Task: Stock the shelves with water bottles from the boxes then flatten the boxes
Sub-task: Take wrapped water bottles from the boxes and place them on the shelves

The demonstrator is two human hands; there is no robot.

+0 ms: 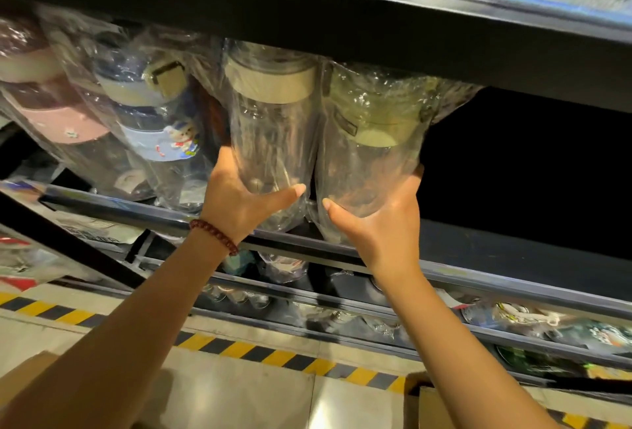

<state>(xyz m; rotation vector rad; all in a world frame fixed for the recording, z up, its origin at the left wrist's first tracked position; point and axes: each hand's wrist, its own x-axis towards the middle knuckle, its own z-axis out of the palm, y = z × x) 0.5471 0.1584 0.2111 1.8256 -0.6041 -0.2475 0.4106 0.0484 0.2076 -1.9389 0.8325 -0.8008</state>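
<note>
Above our two grips runs the dark shelf point(342, 18), with a lower shelf rail point(496, 278) just beneath them. Our left hand point(239, 203) wraps the base of the cream-lidded bottle point(270, 127); our right hand point(383, 223) curls round the green-lidded bottle point(372, 141) touching it. Left of both grips stands a blue bottle point(154, 127). A bead bracelet point(215, 235) circles our left wrist.
</note>
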